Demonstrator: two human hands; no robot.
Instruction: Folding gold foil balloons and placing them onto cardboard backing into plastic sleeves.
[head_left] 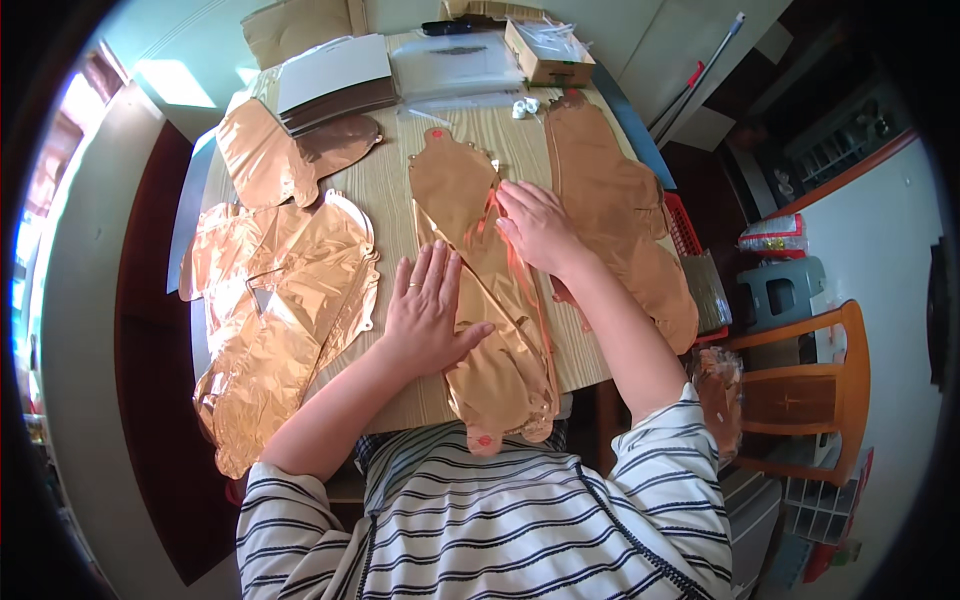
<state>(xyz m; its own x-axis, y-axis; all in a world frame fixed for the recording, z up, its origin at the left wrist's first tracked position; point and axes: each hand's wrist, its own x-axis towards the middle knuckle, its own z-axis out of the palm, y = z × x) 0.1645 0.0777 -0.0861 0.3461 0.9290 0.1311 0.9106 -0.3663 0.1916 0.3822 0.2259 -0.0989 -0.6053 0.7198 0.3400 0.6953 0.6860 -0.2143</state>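
A flat, copper-coloured foil balloon [490, 270] lies lengthwise in front of me, its sides folded inward in a long strip. Round tabs with red marks stick out at its far and near ends. My left hand [428, 310] rests flat on its left side, fingers stretched and thumb out. On the right edge, farther up, lies my right hand [538, 228], fingers extended over the foil beside an orange-red ribbon [518, 265]. The ribbon trails down the balloon's right side. Neither hand appears to grip anything; what lies under the palms is hidden.
More flat foil balloons [290, 290] [615, 220] lie left and right on the wooden table [400, 395]. Behind are a stack of white-topped sheets [335, 75], clear plastic bags [455, 68], a cardboard box [548, 55] and small white rolls [525, 107]. A wooden chair [850, 390] stands at right.
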